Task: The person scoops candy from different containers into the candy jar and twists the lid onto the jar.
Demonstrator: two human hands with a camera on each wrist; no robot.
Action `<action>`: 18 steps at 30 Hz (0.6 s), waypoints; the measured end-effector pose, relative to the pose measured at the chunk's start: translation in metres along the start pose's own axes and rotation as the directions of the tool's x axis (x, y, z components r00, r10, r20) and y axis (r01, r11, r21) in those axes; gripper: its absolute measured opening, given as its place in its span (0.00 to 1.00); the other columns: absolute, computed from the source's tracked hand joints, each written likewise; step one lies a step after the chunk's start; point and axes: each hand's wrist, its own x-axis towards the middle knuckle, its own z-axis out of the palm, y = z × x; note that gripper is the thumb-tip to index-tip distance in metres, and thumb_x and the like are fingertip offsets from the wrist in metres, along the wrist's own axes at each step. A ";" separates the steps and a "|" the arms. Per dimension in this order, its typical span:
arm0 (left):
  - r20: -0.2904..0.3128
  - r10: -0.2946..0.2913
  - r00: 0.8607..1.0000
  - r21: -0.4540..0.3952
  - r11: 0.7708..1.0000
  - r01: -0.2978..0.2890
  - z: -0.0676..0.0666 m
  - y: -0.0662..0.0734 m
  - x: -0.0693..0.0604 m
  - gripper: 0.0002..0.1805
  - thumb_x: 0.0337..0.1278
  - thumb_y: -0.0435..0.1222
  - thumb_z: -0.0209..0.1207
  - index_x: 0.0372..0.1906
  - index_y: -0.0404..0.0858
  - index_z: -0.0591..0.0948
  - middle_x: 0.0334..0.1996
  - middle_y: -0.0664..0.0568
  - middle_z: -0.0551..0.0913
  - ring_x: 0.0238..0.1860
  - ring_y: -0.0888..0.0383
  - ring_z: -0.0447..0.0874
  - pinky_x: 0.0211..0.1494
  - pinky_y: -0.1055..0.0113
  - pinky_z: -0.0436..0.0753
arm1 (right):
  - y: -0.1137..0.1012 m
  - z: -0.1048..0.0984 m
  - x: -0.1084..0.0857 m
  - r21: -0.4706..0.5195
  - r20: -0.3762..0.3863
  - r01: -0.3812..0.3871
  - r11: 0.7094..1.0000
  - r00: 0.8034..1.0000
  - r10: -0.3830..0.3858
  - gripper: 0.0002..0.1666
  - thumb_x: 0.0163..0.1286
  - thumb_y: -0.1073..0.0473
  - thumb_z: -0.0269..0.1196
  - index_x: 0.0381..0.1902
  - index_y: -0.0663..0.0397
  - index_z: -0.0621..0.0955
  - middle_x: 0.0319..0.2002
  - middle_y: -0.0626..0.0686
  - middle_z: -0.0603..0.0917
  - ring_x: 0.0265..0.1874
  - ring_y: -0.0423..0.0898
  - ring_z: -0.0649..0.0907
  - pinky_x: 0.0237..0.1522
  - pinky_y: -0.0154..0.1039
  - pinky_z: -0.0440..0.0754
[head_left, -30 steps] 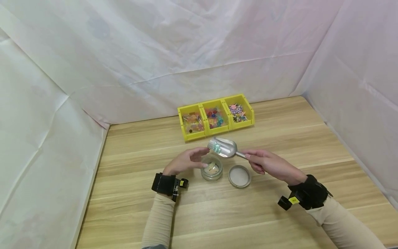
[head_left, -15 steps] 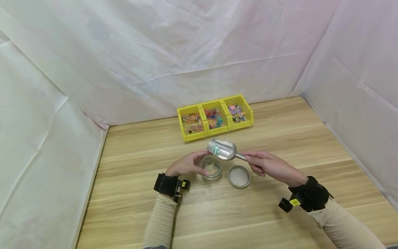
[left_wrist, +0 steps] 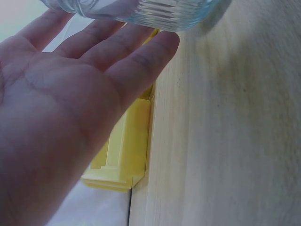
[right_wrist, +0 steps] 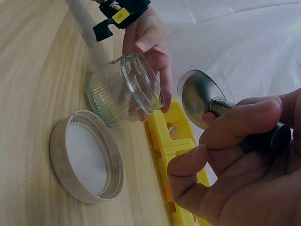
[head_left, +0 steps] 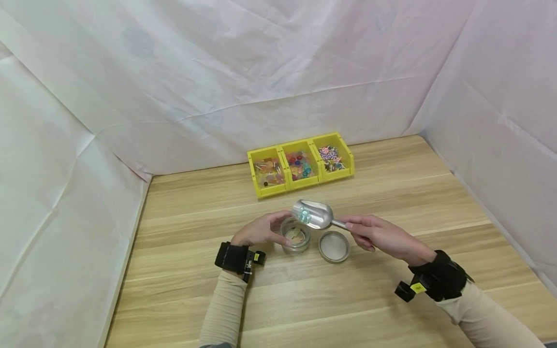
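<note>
A metal scoop [head_left: 319, 215] carries translucent teal pieces [head_left: 304, 215] near its front lip. My right hand [head_left: 383, 237] grips its handle, the fingers curled round it in the right wrist view. Below and just left of the scoop stands a ribbed glass jar [head_left: 296, 244] without its lid, with small pale pieces visible inside. My left hand [head_left: 263, 229] holds the jar from the left, thumb on the near side and fingers on the far side; in the left wrist view those fingers [left_wrist: 146, 61] are fairly straight against the glass. The scoop's lip is over the jar's far rim.
The round lid [head_left: 334, 247] lies inside-up on the wooden table [head_left: 304, 299], right of the jar. Behind stands a yellow three-compartment bin [head_left: 302, 182] of small colourful pieces, some like tiny lollipops. White cloth [head_left: 261, 111] walls off the back and sides.
My left hand has closed in around the jar. My right hand has lowered the scoop slightly toward me, with the teal pieces still in it.
</note>
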 end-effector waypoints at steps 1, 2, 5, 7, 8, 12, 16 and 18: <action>-0.003 0.001 1.000 0.006 1.000 -0.001 0.000 0.000 0.000 0.47 0.47 0.36 0.75 0.74 0.48 0.66 0.72 0.58 0.68 0.75 0.59 0.60 0.79 0.56 0.57 | 0.000 0.000 -0.001 -0.002 0.000 -0.002 1.000 1.000 0.002 0.30 0.81 0.48 0.47 0.71 0.61 0.68 0.20 0.46 0.64 0.17 0.40 0.65 0.19 0.37 0.61; -0.005 -0.001 1.000 0.011 1.000 0.001 0.000 0.000 0.000 0.46 0.47 0.36 0.75 0.73 0.48 0.66 0.72 0.59 0.68 0.74 0.59 0.60 0.79 0.56 0.57 | 0.000 0.000 -0.001 -0.006 -0.001 -0.004 1.000 1.000 0.004 0.30 0.81 0.48 0.47 0.71 0.61 0.68 0.20 0.46 0.64 0.17 0.40 0.65 0.19 0.37 0.61; -0.007 -0.001 1.000 0.011 1.000 0.002 0.001 0.000 0.000 0.46 0.47 0.36 0.75 0.73 0.49 0.67 0.72 0.60 0.68 0.75 0.59 0.59 0.78 0.56 0.57 | 0.000 0.000 -0.003 -0.008 0.007 -0.010 1.000 1.000 0.010 0.30 0.81 0.48 0.47 0.72 0.60 0.67 0.20 0.47 0.64 0.18 0.41 0.64 0.19 0.36 0.61; -0.009 0.004 1.000 0.010 1.000 -0.004 0.002 0.000 -0.001 0.46 0.47 0.35 0.75 0.73 0.49 0.67 0.72 0.59 0.68 0.75 0.58 0.59 0.78 0.55 0.57 | 0.000 0.000 -0.004 -0.012 0.009 -0.016 1.000 1.000 0.016 0.30 0.81 0.48 0.47 0.71 0.59 0.68 0.20 0.47 0.64 0.18 0.41 0.64 0.19 0.35 0.61; -0.011 0.001 1.000 0.008 1.000 -0.001 0.002 0.001 -0.001 0.46 0.47 0.35 0.75 0.73 0.50 0.67 0.72 0.59 0.68 0.75 0.59 0.59 0.78 0.55 0.58 | 0.000 0.000 -0.005 -0.018 0.010 -0.015 1.000 1.000 0.015 0.29 0.81 0.48 0.47 0.71 0.59 0.68 0.20 0.47 0.64 0.18 0.41 0.64 0.19 0.35 0.62; -0.020 -0.005 1.000 0.007 1.000 0.005 0.004 0.002 -0.001 0.45 0.47 0.36 0.75 0.73 0.51 0.67 0.71 0.60 0.68 0.75 0.59 0.59 0.78 0.56 0.58 | 0.001 0.000 -0.006 -0.040 0.013 -0.020 0.999 1.000 0.021 0.29 0.81 0.49 0.47 0.71 0.59 0.68 0.21 0.48 0.64 0.18 0.41 0.65 0.20 0.34 0.63; -0.022 -0.001 1.000 -0.020 1.000 0.000 0.003 0.002 -0.002 0.44 0.50 0.33 0.73 0.73 0.48 0.67 0.72 0.58 0.67 0.75 0.58 0.58 0.78 0.56 0.57 | 0.001 0.001 -0.006 -0.052 0.012 -0.033 0.998 0.999 0.034 0.29 0.81 0.48 0.47 0.70 0.58 0.69 0.21 0.48 0.64 0.19 0.41 0.65 0.20 0.34 0.64; -0.030 0.004 1.000 -0.041 0.999 -0.005 0.000 0.002 -0.005 0.43 0.52 0.32 0.71 0.73 0.46 0.66 0.73 0.55 0.66 0.75 0.55 0.59 0.78 0.54 0.59 | 0.001 0.001 -0.007 -0.056 0.013 -0.036 0.998 0.999 0.037 0.29 0.81 0.47 0.47 0.70 0.57 0.70 0.21 0.48 0.64 0.19 0.41 0.65 0.20 0.35 0.63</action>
